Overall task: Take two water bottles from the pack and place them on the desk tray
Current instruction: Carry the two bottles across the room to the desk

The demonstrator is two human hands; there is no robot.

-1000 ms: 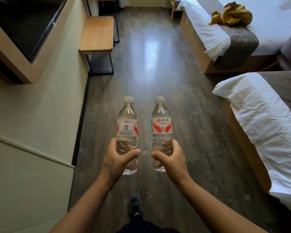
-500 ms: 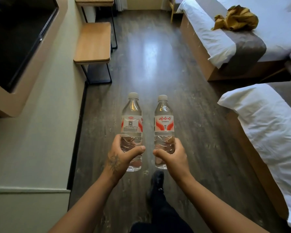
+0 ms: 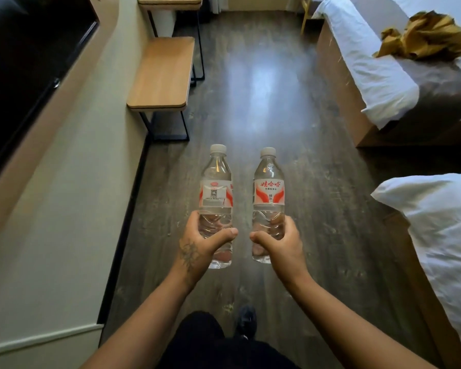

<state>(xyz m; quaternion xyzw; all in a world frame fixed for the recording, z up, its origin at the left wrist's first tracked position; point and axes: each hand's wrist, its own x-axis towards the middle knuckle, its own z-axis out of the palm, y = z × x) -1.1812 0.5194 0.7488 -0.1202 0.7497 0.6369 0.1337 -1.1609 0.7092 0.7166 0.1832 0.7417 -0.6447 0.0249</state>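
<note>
While my left hand [image 3: 200, 243] and right hand [image 3: 280, 242] clamp the bottles [image 3: 215, 193] low, either could slip onto the floor [image 3: 264, 89] as I walk.

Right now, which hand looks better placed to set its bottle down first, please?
Probably the left hand: its bottle is on the side nearer the wooden furniture along the wall. No tray is visible.

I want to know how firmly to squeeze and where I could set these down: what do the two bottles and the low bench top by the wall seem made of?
Left bottle and right bottle: thin clear plastic, glossy, ribbed, with white caps and probably film labels. Bench top: matte wood-grain board, likely laminate, with a dark edge line.
</note>
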